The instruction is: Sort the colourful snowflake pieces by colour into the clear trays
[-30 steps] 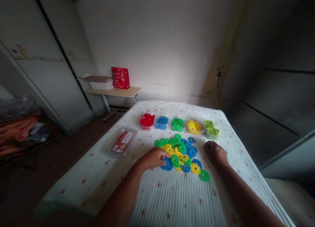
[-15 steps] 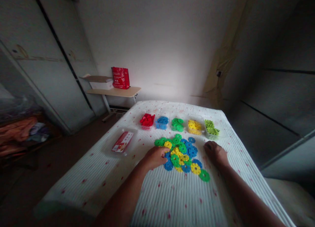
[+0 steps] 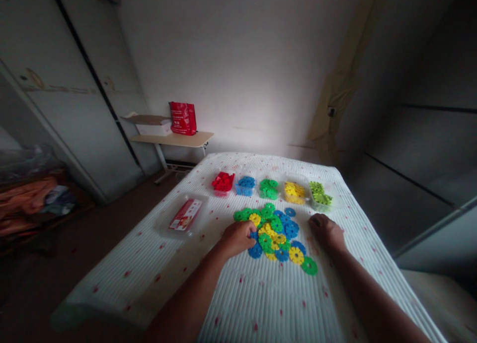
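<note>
Left hand (image 3: pixel 238 236) lies palm down on the bed (image 3: pixel 261 298), forearm coming in low from the near left, wrist straight. Its fingers are curled, with the tips tucked into the left edge of the pile of plastic snowflake discs (image 3: pixel 279 230). Can't tell if it actually pinches a disc. A yellow disc (image 3: pixel 254 219) sits just past its fingertips, and a blue disc (image 3: pixel 255 251) is touching or nearly touching its thumb side.

Right hand (image 3: pixel 327 231) rests knuckles up on the bed just right of the pile, fingers folded under in a loose fist, with nothing seen in it. Its forearm runs back to the near right. A lone green disc (image 3: pixel 309 266) lies just inboard of that wrist. The pile, a mix of green, yellow and blue, sits between the two hands.

Beyond both hands is a row of small clear tubs: red pieces (image 3: pixel 222 181), blue (image 3: pixel 245 185), green (image 3: pixel 269 187), yellow (image 3: pixel 294 191) and lime (image 3: pixel 321 193). The lime tub is nearest the right hand and the red tub is out past the left.

Left of the left hand, apart from it, is a clear tray (image 3: pixel 166 223) with a red box (image 3: pixel 185 214) in it.
</note>
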A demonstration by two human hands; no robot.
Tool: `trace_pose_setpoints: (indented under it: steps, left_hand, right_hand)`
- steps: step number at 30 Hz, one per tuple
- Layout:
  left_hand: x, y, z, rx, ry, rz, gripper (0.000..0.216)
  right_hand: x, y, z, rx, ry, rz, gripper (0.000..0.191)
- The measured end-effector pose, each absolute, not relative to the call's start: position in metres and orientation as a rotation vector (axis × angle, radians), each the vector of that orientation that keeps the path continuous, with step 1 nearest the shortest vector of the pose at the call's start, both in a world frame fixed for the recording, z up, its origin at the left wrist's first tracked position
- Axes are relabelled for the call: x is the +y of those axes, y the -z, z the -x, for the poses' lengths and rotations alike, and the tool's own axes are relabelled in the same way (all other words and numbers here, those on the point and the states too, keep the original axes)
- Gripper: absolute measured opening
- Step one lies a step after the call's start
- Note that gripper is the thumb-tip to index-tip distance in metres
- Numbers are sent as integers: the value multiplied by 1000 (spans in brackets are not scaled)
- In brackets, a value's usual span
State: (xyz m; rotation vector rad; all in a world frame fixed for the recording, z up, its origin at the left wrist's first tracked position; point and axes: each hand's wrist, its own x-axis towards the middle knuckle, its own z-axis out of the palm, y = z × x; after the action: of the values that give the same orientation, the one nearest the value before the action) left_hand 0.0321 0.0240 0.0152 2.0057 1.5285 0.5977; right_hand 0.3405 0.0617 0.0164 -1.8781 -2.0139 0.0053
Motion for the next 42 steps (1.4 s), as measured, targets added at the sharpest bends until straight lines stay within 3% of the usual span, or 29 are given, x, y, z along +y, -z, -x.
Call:
trace_pose_setpoints:
  steps: [12, 26, 34, 42]
  left_hand:
    - [28, -16, -28, 1383, -749, -1813, 8]
    - [29, -41, -6, 1122, -929, -1375, 25]
    - [18, -31, -20, 1021, -498, -1552, 34]
    - [18, -20, -24, 1152, -497, -1783, 32]
  right_hand:
    - [60, -19, -340, -2007, -23, 1891, 21]
    - [63, -14, -342, -2023, 1, 1889, 22]
    - [59, -21, -339, -2034, 2, 1916, 21]
    - [61, -18, -340, -2029, 36, 1913, 21]
